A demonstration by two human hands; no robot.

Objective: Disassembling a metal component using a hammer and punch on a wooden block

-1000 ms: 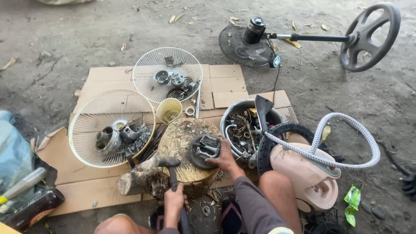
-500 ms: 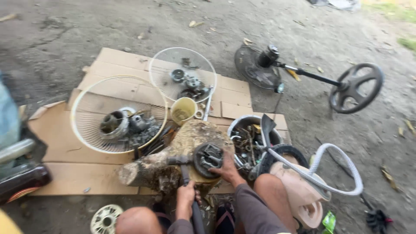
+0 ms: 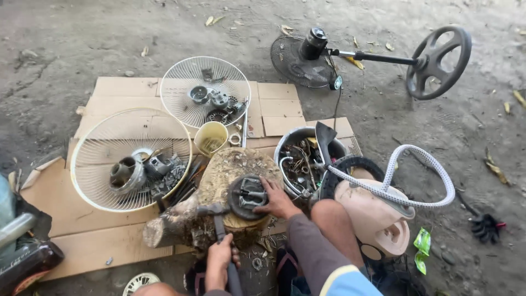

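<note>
Tearing down a fan motor on a tree stump

The right hand is pressing down on a round dark fan motor that's sitting on top of the tree stump, fingers spread flat over its edge, not pinching anything. The left hand is wrapped tight around the handle of a hammer, whose head is resting against the stump's near side. Left of the stump, a white fan guard is lying on flattened cardboard and holding motor parts; a second fan guard is sitting behind it, with a yellow plastic cup between them. A metal bowl of scrap is just right of the stump.
</note>
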